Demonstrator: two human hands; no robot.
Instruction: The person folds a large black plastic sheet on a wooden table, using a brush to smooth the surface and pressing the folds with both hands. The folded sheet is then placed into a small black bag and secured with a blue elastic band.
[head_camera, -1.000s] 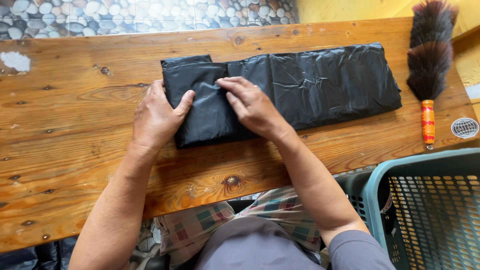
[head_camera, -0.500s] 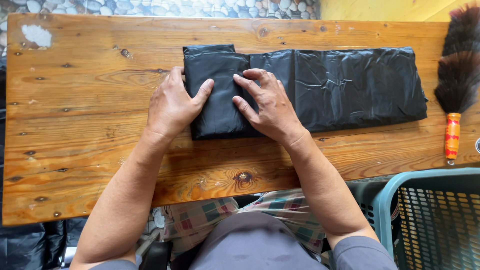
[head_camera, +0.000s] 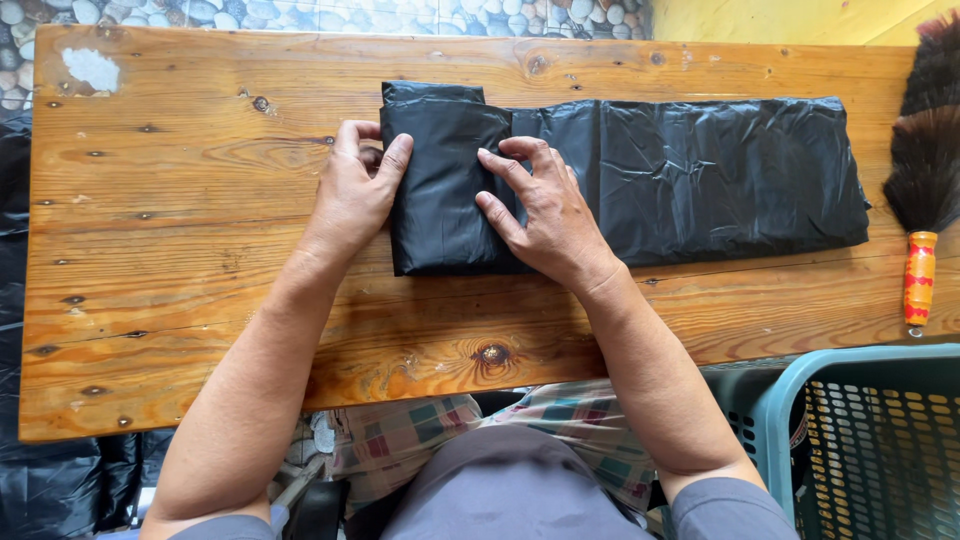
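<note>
A long black plastic bag (head_camera: 700, 175) lies flattened across a wooden table (head_camera: 200, 300), its left end folded over into a thicker block (head_camera: 440, 190). My left hand (head_camera: 355, 190) rests at the left edge of that folded block, fingers curled against it. My right hand (head_camera: 545, 215) lies flat on the bag just right of the fold, fingers spread and pressing down on the plastic.
A feather duster with dark bristles (head_camera: 925, 150) and an orange-red handle (head_camera: 918, 280) lies at the table's right end. A teal plastic basket (head_camera: 860, 440) stands at lower right. More black plastic (head_camera: 50, 480) sits on the floor at lower left. Pebble flooring (head_camera: 300, 12) lies beyond the table.
The view shifted so the table sits more to the right. Both hands stay on the folded left end of the bag, with the right hand's fingers spread a little flatter.
</note>
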